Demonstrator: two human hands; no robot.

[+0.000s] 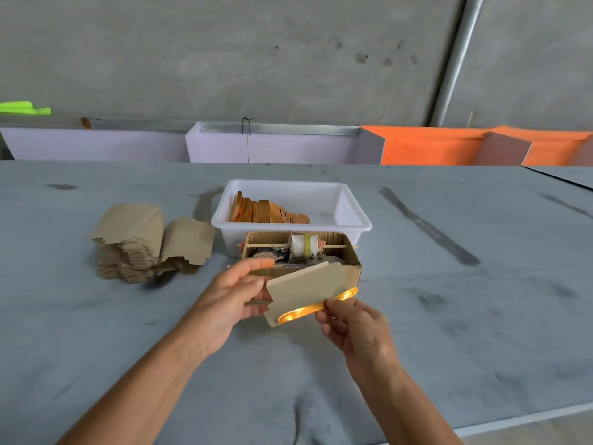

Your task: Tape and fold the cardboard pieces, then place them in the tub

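Cardboard piece (306, 289) in both hands (288, 313), no writing

Tub (351, 200) behind dispenser box (351, 261), folded pieces (266, 211) inside; cardboard stack (134, 245) to their left.

One cardboard piece (308, 289) sits between the fingers of two hands. Beyond the fingertips: one white tub (290, 203), one open cardboard box (351, 266), two flat stacks (150, 242).

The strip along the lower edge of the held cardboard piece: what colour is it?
Shiny gold-orange strip, on plain tan cardboard piece; the head view shows it.
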